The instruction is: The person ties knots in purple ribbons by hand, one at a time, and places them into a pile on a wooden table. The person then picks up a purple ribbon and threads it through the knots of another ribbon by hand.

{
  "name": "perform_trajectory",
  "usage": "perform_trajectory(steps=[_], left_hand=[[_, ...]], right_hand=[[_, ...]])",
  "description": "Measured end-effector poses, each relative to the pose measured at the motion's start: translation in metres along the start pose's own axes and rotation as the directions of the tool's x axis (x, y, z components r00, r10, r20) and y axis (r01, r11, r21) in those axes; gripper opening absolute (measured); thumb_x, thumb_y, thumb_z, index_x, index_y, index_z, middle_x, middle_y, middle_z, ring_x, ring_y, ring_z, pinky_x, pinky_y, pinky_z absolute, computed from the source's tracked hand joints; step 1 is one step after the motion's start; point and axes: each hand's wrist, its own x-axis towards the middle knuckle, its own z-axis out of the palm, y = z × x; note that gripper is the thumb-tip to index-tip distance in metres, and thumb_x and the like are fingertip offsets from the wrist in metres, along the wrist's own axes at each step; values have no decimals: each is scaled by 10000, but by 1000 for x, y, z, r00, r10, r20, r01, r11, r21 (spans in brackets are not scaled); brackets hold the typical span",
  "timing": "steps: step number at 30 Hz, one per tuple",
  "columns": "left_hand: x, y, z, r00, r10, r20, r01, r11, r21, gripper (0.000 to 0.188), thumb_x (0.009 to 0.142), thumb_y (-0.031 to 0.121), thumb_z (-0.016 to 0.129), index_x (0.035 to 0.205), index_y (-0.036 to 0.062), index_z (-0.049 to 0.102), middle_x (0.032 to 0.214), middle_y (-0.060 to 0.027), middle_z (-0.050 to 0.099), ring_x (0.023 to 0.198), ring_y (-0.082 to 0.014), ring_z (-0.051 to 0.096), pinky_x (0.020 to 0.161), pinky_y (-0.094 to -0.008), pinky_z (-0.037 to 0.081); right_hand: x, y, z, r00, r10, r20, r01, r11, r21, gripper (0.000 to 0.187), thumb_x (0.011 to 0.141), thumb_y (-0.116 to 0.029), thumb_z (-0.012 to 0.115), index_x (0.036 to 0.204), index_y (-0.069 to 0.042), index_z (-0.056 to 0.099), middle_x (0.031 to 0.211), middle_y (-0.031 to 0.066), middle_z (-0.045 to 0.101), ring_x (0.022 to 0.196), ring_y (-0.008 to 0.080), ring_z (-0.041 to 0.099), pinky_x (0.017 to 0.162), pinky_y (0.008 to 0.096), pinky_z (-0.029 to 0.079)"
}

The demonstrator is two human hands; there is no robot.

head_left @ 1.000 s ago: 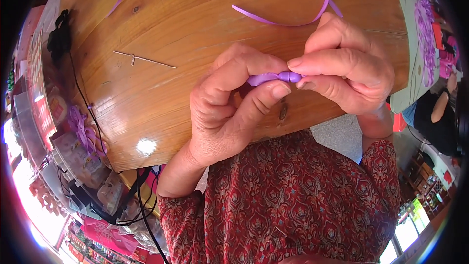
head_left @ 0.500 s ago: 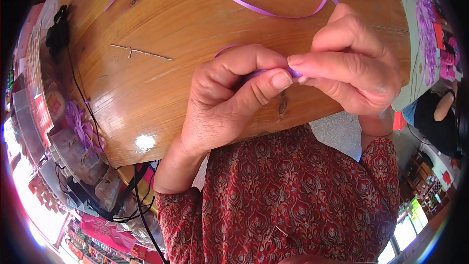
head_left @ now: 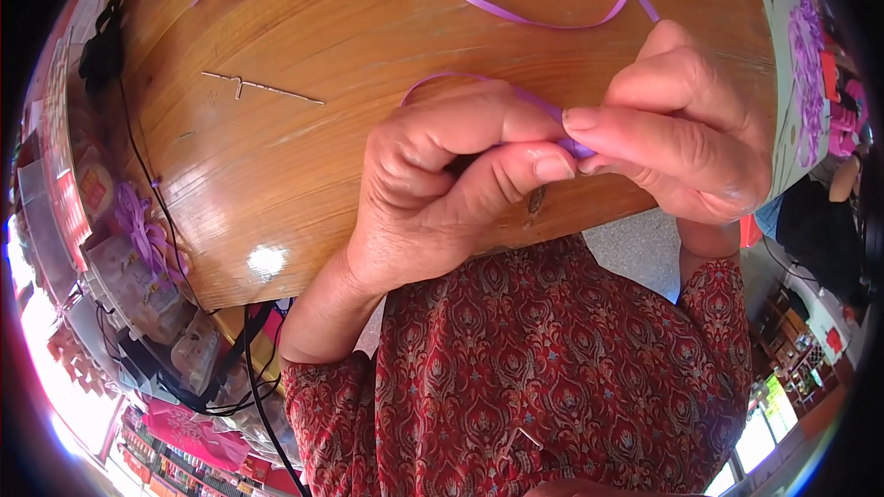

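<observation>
Both hands meet above the front part of the wooden table (head_left: 313, 28). My left hand (head_left: 442, 166) pinches a purple ribbon (head_left: 578, 148) between thumb and forefinger. From the other side, my right hand (head_left: 686, 133) grips the same ribbon with thumb and fingertips, close to the left thumb. Only a small folded bit shows between the fingertips; the fingers hide its exact shape. A thin loop of ribbon arches behind the left hand. A longer, curved ribbon length (head_left: 552, 28) lies beyond the hands, its other end running toward the right hand.
Left of my hands lies a thin twisted metal wire tool (head_left: 262, 87). A black cord (head_left: 138, 152) runs along the table's left side, near a purple ribbon bundle (head_left: 147, 230) and clear plastic boxes (head_left: 129, 276). More purple ribbon pieces (head_left: 807, 64) lie on a pale surface at right.
Both hands have shifted slightly to the right and nearer. More of the purple ribbon shows between the fingertips and behind the left hand. The view has shifted a little.
</observation>
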Motion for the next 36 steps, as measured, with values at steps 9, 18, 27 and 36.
perform_trajectory(steps=[9, 18, 27, 36], left_hand=[[2, 8, 1, 999, -42, 8, 42, 999, 7, 56, 822, 40, 654, 835, -14, 656, 746, -80, 646, 646, -134, 589, 578, -256, 444], [-4, 8, 7, 993, 120, 21, -122, 977, 174, 110, 820, 97, 666, 885, 9, 672, 777, -76, 650, 652, -164, 602, 603, -268, 484], [-9, 6, 8, 989, 149, 13, -148, 966, 211, 123, 822, 115, 667, 870, 3, 656, 755, -78, 630, 649, -169, 599, 571, -261, 483], [-5, -8, 11, 996, 72, -57, -74, 996, -43, 132, 905, 105, 573, 945, 0, 643, 764, -39, 593, 665, -119, 533, 616, -237, 423]], right_hand=[[0, -4, -7, 997, 22, 68, -25, 998, 50, 315, 649, -22, 744, 950, 19, 661, 833, 76, 587, 670, 139, 522, 533, 209, 395], [-11, -10, 21, 979, 82, -187, -56, 989, 139, 202, 751, -117, 719, 904, -24, 625, 803, 65, 531, 632, 150, 444, 497, 247, 331], [-16, -12, 29, 964, 121, -238, -81, 982, 169, 213, 761, -150, 717, 907, -47, 601, 799, 50, 502, 633, 145, 417, 530, 263, 324], [-4, 12, 8, 995, -30, -90, 46, 984, 175, 443, 734, -279, 740, 1003, 46, 607, 881, 122, 578, 679, 178, 528, 576, 286, 394]])
